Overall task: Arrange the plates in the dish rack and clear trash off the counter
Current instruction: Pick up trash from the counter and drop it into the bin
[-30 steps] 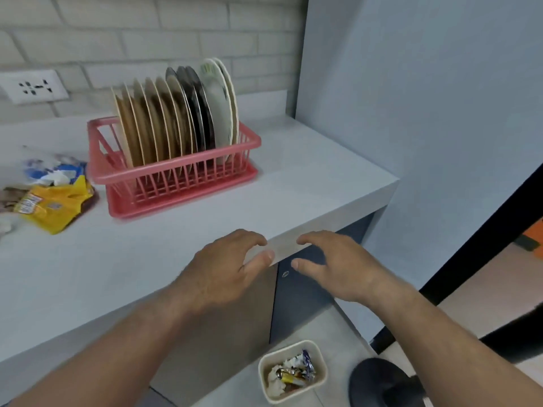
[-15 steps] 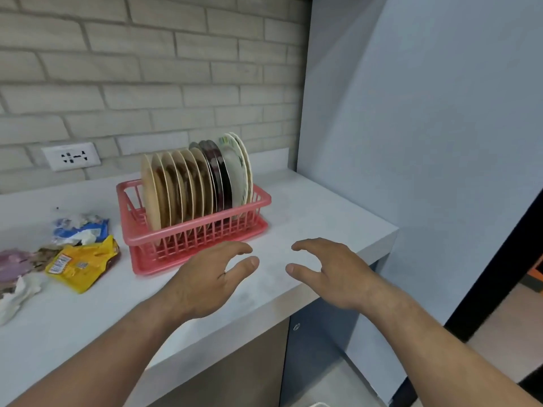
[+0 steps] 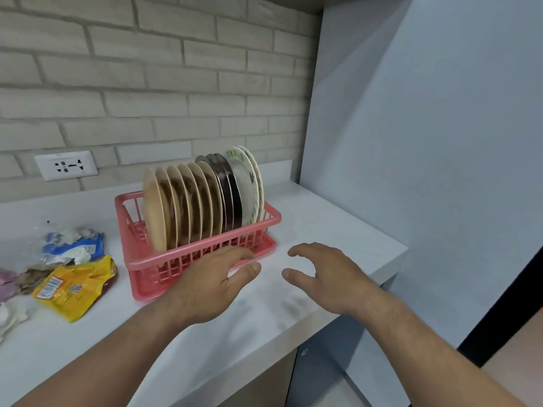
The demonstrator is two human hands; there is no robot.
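Note:
A pink dish rack (image 3: pixel 147 262) stands on the white counter (image 3: pixel 338 224) against the brick wall. Several plates (image 3: pixel 182 207) stand upright in it: beige ones at the left, dark ones, then white patterned ones at the right. Left of the rack lies trash: a yellow wrapper (image 3: pixel 73 286), a blue-and-white wrapper (image 3: pixel 73 246) and crumpled paper (image 3: pixel 8 315). My left hand (image 3: pixel 205 284) hovers at the rack's front right corner, fingers apart and empty. My right hand (image 3: pixel 326 277) hovers over the counter to the right of the rack, also apart and empty.
A wall socket (image 3: pixel 66 165) sits on the brick wall at the left. A tall grey panel (image 3: pixel 426 142) closes off the counter's right end. Cabinet doors (image 3: pixel 311 377) lie below the counter's front edge.
The view has tilted up from the floor and cabinet to the wall. Both hands have moved forward from the counter's front edge to the rack's front right corner, staying empty.

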